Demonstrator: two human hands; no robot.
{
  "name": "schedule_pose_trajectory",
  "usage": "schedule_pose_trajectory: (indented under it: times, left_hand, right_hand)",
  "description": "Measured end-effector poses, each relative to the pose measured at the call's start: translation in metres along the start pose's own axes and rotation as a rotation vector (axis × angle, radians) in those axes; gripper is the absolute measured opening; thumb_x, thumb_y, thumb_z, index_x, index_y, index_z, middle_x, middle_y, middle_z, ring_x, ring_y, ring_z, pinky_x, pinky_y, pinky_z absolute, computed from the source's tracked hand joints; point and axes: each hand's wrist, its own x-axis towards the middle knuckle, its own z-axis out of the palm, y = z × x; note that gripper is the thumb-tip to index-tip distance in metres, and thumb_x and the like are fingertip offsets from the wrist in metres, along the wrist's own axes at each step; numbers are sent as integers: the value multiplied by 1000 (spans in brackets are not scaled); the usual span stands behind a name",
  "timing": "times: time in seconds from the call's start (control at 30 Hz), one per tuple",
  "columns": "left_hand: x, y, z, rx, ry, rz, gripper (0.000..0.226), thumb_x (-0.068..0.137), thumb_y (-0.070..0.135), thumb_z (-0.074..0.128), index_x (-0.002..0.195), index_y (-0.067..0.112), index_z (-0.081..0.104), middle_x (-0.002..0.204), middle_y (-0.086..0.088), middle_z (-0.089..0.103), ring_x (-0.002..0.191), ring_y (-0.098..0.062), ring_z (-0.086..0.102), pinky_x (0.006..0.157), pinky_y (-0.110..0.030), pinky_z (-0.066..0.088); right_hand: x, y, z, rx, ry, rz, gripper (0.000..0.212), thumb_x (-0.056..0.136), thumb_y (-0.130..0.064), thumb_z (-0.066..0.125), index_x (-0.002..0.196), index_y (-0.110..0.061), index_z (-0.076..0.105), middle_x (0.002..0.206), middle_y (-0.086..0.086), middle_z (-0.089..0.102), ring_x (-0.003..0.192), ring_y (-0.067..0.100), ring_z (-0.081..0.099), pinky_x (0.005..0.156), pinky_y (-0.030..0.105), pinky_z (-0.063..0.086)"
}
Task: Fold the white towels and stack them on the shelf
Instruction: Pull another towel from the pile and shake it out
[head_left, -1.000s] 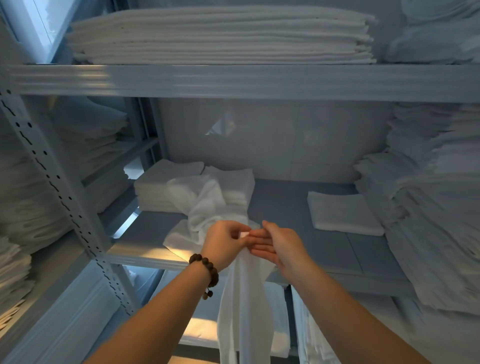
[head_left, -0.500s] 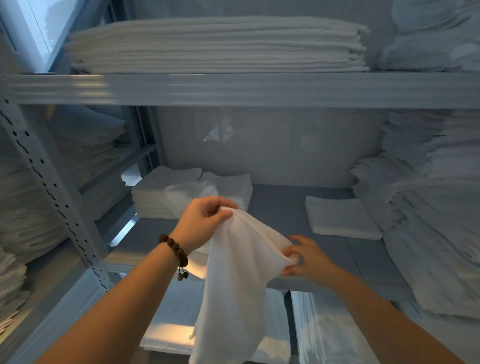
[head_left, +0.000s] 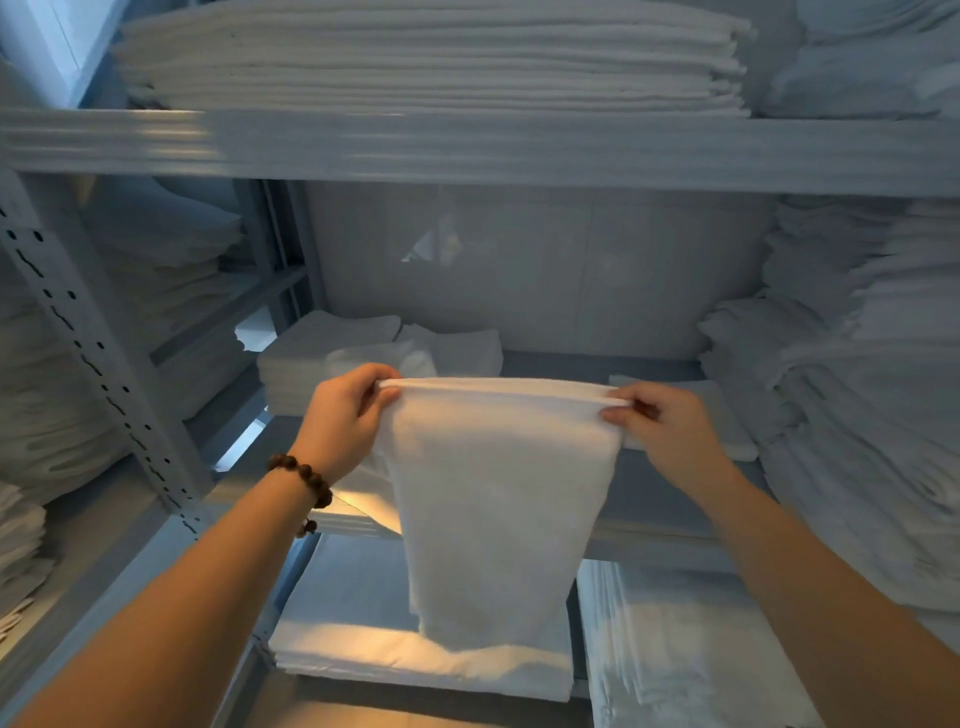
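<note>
A white towel (head_left: 498, 499) hangs doubled in front of the middle shelf (head_left: 654, 499), its top edge stretched level. My left hand (head_left: 345, 415), with a bead bracelet on the wrist, pinches the top left corner. My right hand (head_left: 660, 426) pinches the top right corner. Behind the towel on the shelf lie a stack of folded towels (head_left: 311, 358) at the left, crumpled towels (head_left: 452, 348) beside it, and one folded towel (head_left: 727, 426) at the right, partly hidden by my right hand.
A tall pile of white linen (head_left: 857, 405) fills the right side. The upper shelf (head_left: 467, 150) carries a wide stack of folded sheets (head_left: 431, 57). A perforated metal upright (head_left: 88, 353) stands at the left. More folded linen (head_left: 415, 654) lies on the lower shelf.
My hands have moved apart and upward, spreading the towel's top edge flat between them; earlier they were together at one bunched point, and the towel hung crumpled.
</note>
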Motion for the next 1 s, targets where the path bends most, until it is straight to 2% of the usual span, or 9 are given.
schedule_pose_trajectory:
  times: [0.1, 0.2, 0.33, 0.47, 0.57, 0.7, 0.8, 0.9, 1.0]
  left_hand:
    - [-10, -9, 26, 56, -159, -92, 8, 93, 14, 53, 94, 14, 61, 76, -2, 60, 70, -20, 56, 57, -21, 38]
    - [-14, -13, 42, -7, -101, -78, 5, 92, 14, 54, 93, 15, 59, 70, 6, 56, 65, -3, 51, 55, -13, 34]
    - [-6, -9, 54, -7, -194, -62, 3, 91, 14, 57, 89, 16, 60, 66, 14, 52, 62, -2, 49, 55, -11, 31]
    - [10, -6, 59, -16, -224, -56, 2, 89, 20, 60, 91, 19, 62, 78, 3, 62, 72, -15, 57, 65, -27, 43]
    - [28, -5, 64, 3, -257, -16, 3, 87, 20, 64, 89, 20, 62, 78, 5, 60, 72, -14, 55, 62, -26, 41]
    - [53, 0, 83, -272, -328, -207, 7, 87, 10, 62, 85, 16, 59, 84, -1, 57, 72, -18, 59, 55, -32, 56]
    - [71, 4, 100, -478, -353, -371, 10, 87, 6, 62, 82, 15, 60, 95, -11, 56, 84, -26, 61, 59, -38, 60]
    - [90, 6, 117, -585, -371, -433, 9, 86, 3, 62, 84, 12, 61, 95, -12, 56, 87, -28, 61, 64, -39, 60]
    - [111, 4, 134, -594, -387, -437, 8, 85, 3, 64, 89, 9, 63, 95, -13, 56, 87, -29, 63, 69, -37, 60]
  right_hand:
    - [-5, 11, 6, -229, -106, 24, 4, 80, -9, 70, 80, -5, 69, 56, -8, 51, 54, 8, 43, 51, 12, 32]
    - [-9, 19, 0, -246, 14, 28, 9, 80, -10, 70, 76, -15, 64, 55, -11, 48, 53, 6, 41, 52, 14, 33]
    - [-9, 29, -6, -393, -88, 100, 12, 83, -13, 68, 74, -12, 60, 61, -5, 49, 66, 20, 47, 60, 27, 28]
    - [-9, 35, -9, -384, 53, 149, 20, 81, -11, 69, 72, -13, 51, 60, -7, 45, 66, 22, 46, 62, 31, 31]
    - [-6, 39, -11, -376, 123, 185, 19, 80, -13, 69, 77, -16, 50, 64, -3, 51, 64, 20, 47, 58, 32, 33]
    - [8, 43, -13, -412, 191, 204, 21, 80, -15, 70, 98, -14, 59, 77, 2, 61, 73, 21, 54, 68, 34, 42]
    - [23, 48, -18, -477, 181, 223, 7, 82, -15, 67, 89, -14, 63, 79, 5, 63, 77, 24, 55, 71, 36, 43]
    - [44, 58, -26, -325, 208, 337, 8, 86, -10, 62, 79, -14, 60, 76, 6, 60, 60, 24, 60, 53, 28, 44]
    - [72, 73, -32, 12, 216, 534, 5, 91, -8, 57, 89, -12, 55, 80, 7, 60, 54, 23, 61, 40, 25, 47]
